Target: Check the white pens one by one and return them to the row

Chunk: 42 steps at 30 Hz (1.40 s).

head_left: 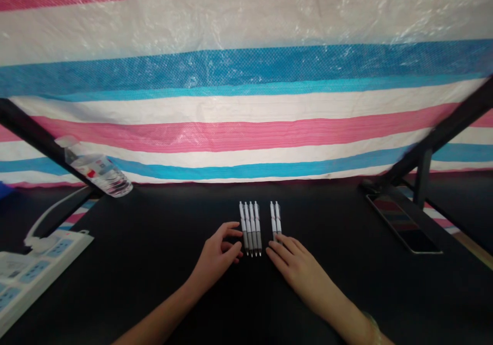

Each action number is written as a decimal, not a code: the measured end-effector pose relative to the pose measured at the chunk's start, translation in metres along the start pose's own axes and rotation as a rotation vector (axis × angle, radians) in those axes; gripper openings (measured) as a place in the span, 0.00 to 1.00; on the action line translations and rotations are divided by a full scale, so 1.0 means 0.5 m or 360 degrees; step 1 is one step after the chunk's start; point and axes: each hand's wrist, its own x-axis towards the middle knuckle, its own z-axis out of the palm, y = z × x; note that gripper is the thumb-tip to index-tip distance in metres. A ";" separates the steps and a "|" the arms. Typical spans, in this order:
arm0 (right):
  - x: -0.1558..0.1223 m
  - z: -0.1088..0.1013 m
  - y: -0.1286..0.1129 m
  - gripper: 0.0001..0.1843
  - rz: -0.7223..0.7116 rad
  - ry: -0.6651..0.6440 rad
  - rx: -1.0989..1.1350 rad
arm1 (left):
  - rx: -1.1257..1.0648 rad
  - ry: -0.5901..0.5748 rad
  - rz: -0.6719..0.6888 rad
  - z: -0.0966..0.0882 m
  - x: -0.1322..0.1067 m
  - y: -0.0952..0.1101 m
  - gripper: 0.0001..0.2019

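Several white-and-grey pens lie side by side on the black table [154,263], tips toward me. One group of pens [250,228] lies to the left, and a pair of pens [275,221] sits a small gap to its right. My left hand [217,257] rests just left of the larger group, fingers loosely curled and apart, fingertips near the leftmost pen, holding nothing. My right hand [295,268] lies flat with fingers stretched out, its fingertips touching the lower ends of the pair.
A clear water bottle [98,173] lies at the back left. A white power strip [34,273] sits at the left edge. A phone [402,224] lies at the right by black stand legs [423,180]. A striped tarp [246,78] hangs behind the table.
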 end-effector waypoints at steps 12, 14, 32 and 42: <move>0.023 -0.046 -0.007 0.09 -0.0140 0.0276 0.0133 | 0.0088 0.0132 0.0104 0.010 -0.027 -0.012 0.15; 0.020 -0.055 -0.005 0.11 -0.0009 0.0441 0.0297 | 0.0097 0.0126 0.0150 0.010 -0.038 -0.008 0.13; -0.008 -0.055 -0.050 0.14 0.1468 0.0842 0.2457 | 0.0126 -0.0387 0.0637 0.023 -0.064 -0.039 0.19; -0.006 -0.058 -0.070 0.19 0.1057 0.0151 0.2054 | 0.0206 -0.0052 0.0737 -0.002 -0.094 -0.054 0.29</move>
